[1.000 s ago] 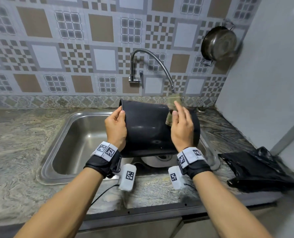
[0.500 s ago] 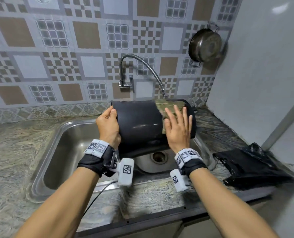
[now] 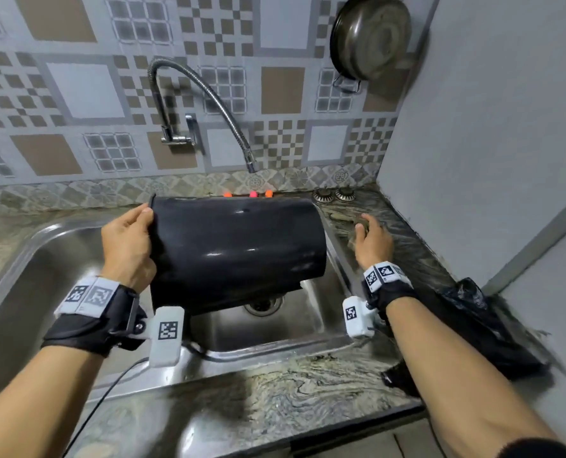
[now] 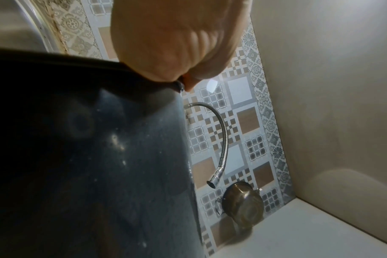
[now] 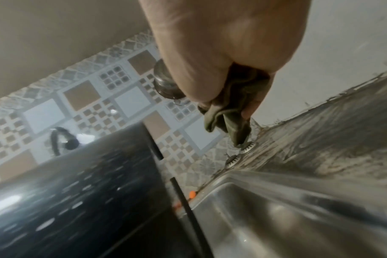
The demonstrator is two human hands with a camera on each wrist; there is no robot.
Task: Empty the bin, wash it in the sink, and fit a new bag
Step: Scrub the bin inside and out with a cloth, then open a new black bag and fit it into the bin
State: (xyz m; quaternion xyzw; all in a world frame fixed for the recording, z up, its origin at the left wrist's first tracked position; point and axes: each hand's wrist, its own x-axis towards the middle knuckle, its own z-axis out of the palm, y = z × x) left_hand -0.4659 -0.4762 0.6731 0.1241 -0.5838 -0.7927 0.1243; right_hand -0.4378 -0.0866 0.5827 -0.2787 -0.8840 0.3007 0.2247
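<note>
From your head view, the marbled stone surface (image 3: pixel 275 391) wraps a steel sink (image 3: pixel 60 259), with patterned wall tiles behind it and a plain grey wall at 3 o'clock. A flexible tap (image 3: pixel 205 104) arches over the basin, a metal pan (image 3: pixel 371 38) hangs on the tiles at 1 o'clock, and a crumpled black bag (image 3: pixel 493 328) lies on the surface at 4 o'clock. The bin (image 3: pixel 238 252) is glossy black, lying on its side above the sink with its open rim toward 9 o'clock. Your left hand (image 3: pixel 128 249) grasps that rim. Your right hand (image 3: pixel 372 242) is off the bin, over the surface at 3 o'clock. In your left wrist view, the bin (image 4: pixel 88 157) fills the 7 o'clock half, its wall speckled with droplets; your left hand (image 4: pixel 177 38) pinches the rim at 12 o'clock, and the tap (image 4: pixel 221 141) and pan (image 4: pixel 243 200) show against the tiles. In your right wrist view, your right hand (image 5: pixel 227 48) is curled round a bunched olive cloth (image 5: pixel 232 111) at 12 o'clock, above the surface (image 5: pixel 331 136). The wet bin (image 5: pixel 77 192) sits at 8 o'clock and the sink (image 5: pixel 287 209) at 5 o'clock.
</note>
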